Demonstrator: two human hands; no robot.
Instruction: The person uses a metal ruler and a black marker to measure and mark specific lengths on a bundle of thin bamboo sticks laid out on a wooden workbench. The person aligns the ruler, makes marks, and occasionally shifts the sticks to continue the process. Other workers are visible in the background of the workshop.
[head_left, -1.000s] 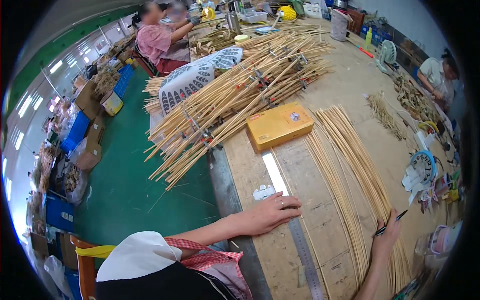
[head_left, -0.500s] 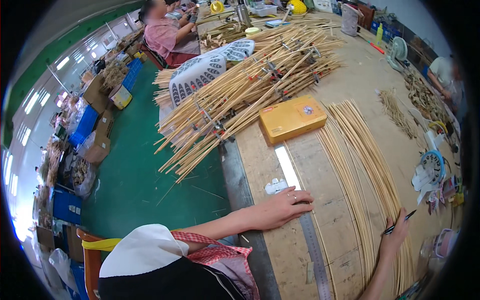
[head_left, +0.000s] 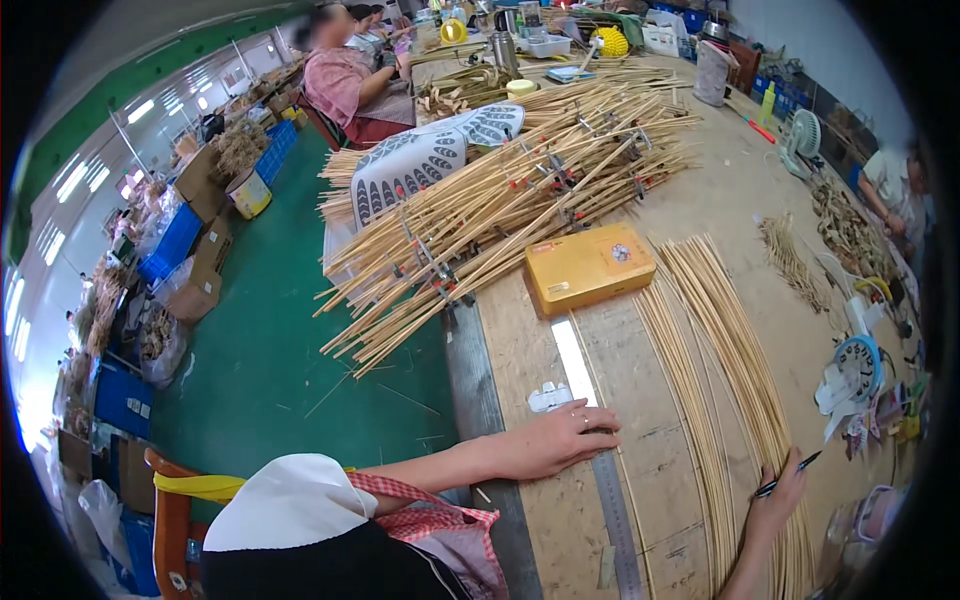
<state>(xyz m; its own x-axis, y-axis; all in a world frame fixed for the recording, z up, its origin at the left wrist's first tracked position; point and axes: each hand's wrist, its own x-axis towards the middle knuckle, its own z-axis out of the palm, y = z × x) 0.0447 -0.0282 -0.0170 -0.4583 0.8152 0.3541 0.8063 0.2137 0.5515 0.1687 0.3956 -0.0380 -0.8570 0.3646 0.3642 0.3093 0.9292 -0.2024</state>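
The wooden counter (head_left: 660,520) runs away from me, its left edge above the green floor (head_left: 270,350). The largest thing on it is a heap of pale sticks (head_left: 500,225) bristling with small clamps, lying slantwise past its left edge, with a leaf-patterned cloth (head_left: 415,165) along its far left side. To my right a thick bundle of sticks (head_left: 728,345) stretches lengthwise toward me, and just left of that lies a thinner row of sticks (head_left: 688,415). Left of both, a long metal ruler (head_left: 617,530) points up to the yellow box (head_left: 590,268), which sits just beyond the ruler, close to the heap. One thin stick (head_left: 634,505) lies alongside the ruler's right edge. My left grip (head_left: 560,442) lies palm down across the ruler, fingers together and slightly bent; whether it pinches anything underneath, I cannot tell. My right grip (head_left: 779,497) rests on the thick bundle, closed around a black pen (head_left: 767,489). Beside the ruler, just beyond my left knuckles, lies a small white plastic piece (head_left: 548,398).
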